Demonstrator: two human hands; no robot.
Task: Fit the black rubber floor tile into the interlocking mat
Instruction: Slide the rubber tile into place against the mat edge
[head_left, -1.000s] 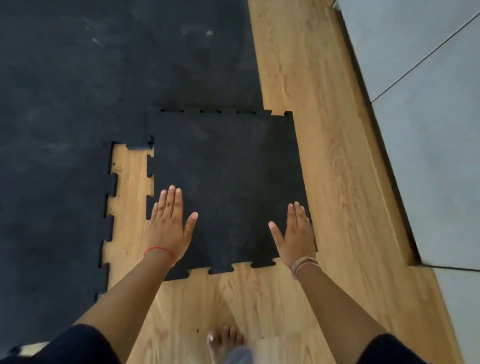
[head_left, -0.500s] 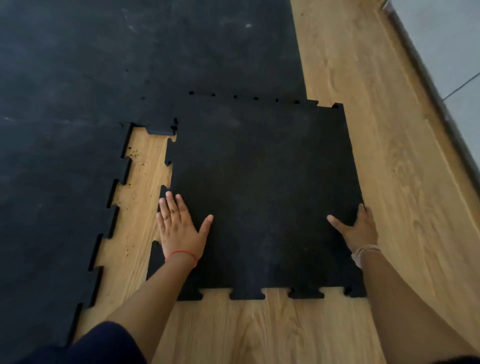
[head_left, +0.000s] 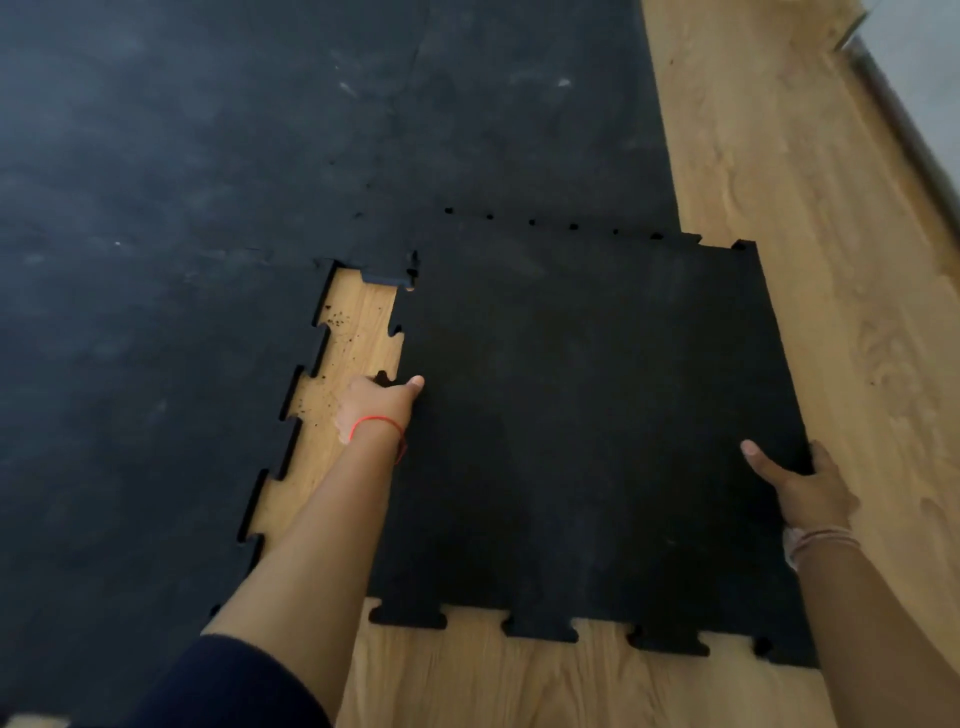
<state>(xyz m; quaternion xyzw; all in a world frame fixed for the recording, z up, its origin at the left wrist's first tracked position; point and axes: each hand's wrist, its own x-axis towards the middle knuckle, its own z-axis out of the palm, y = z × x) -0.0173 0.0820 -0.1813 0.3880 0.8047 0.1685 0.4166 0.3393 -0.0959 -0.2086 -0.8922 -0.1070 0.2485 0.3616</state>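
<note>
Gripping loose black tile at both side edges: my left hand pinches left toothed edge, thumb on top; my right hand clamps right edge same way. Tile lies on wood floor, far edge overlapping mat, left edge apart from mat's teeth, strip of floor between. Step, as I judge: aligning. Next move calls for sliding tile left, matching tabs to notches, then pressing down. Count: one loose tile, one mat, two hands.

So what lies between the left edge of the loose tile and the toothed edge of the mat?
In the head view, a strip of bare wooden floor with dark crumbs; the left hand reaches across it.
</note>
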